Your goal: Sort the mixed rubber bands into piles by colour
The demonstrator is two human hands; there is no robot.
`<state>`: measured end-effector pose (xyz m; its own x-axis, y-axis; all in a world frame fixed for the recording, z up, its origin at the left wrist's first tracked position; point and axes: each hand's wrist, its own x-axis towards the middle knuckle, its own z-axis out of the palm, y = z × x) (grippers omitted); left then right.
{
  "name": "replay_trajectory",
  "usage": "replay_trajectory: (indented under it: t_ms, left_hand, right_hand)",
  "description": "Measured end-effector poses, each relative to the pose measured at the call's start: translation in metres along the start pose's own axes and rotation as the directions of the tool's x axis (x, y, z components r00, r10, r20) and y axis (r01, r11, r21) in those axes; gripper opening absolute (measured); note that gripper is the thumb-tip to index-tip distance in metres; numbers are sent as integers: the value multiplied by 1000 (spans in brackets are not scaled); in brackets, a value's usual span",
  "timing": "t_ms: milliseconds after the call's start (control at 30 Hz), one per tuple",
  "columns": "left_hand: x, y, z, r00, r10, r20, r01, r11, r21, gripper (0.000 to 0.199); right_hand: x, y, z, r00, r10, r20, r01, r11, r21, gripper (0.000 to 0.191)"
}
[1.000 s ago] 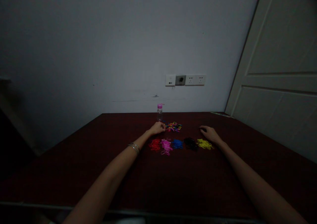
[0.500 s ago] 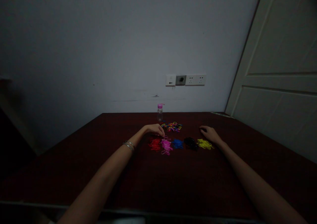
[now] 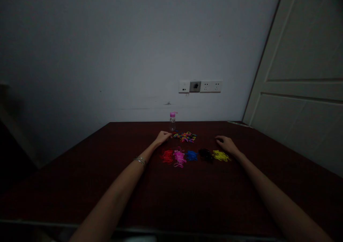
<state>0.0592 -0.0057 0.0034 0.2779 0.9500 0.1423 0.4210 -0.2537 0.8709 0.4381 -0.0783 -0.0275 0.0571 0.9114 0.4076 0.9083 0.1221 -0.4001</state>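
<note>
My left hand (image 3: 163, 137) has its fingers pressed together at the left edge of a mixed pile of coloured bands (image 3: 187, 137); what they hold, if anything, is too small to name. In a row nearer to me lie red bands (image 3: 167, 156), pink bands (image 3: 179, 157), blue bands (image 3: 192, 155), black bands (image 3: 206, 155) and yellow bands (image 3: 221, 155). Behind the yellow ones, my right hand (image 3: 225, 143) rests on the table with its fingers loosely curled and apart, holding nothing visible.
A clear bottle with a pink cap (image 3: 172, 122) stands behind the mixed pile. The dark red table (image 3: 198, 195) reaches back to a wall with sockets (image 3: 211, 86). A pale door (image 3: 300, 117) is on the right.
My left hand has moved from the top of the pink bands back and slightly left to the mixed pile's edge. My right hand stays in place.
</note>
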Motion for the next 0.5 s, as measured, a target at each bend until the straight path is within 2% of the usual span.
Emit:
replay_trajectory:
  t_ms: [200,300,500]
  left_hand:
    - [-1,-4,1,998,17,-63,-21,997,-72,34]
    - [0,-7,1,997,35,-70,-41,996,-78,33]
    - [0,-9,1,996,38,-84,-46,995,-92,31]
  right_hand:
    - [6,-14,-5,1000,20,2,-20,999,43,34]
    - [11,-38,-9,1000,-17,12,16,995,100,31]
    - [16,-95,-7,972,-165,166,132,972,197,22]
